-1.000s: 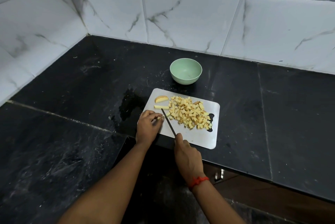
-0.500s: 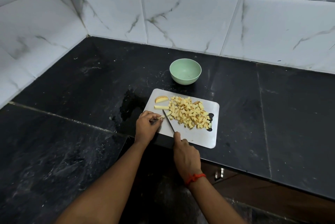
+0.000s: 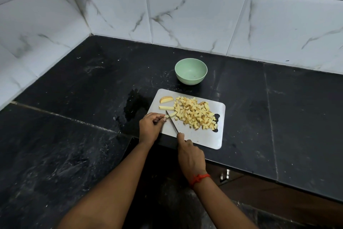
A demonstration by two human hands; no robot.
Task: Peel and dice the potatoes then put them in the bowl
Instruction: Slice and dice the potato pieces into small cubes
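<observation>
On the cutting board (image 3: pixel 204 136), left hand (image 3: pixel 149 126) pinches potato strip (image 3: pixel 171 114); right hand (image 3: pixel 191 156) grips knife (image 3: pixel 171 121) across it.

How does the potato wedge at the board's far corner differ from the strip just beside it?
The wedge is curved, with a darker rim; the strip is straight and evenly pale. The wedge lies nearer the bowl, the strip nearer the knife. Both rest undiced on the cutting board.

Pale-yellow potato dice (image 3: pixel 194 114) in a heap on the steel board (image 3: pixel 204 138) — green bowl (image 3: pixel 191 71) upright just beyond.
</observation>
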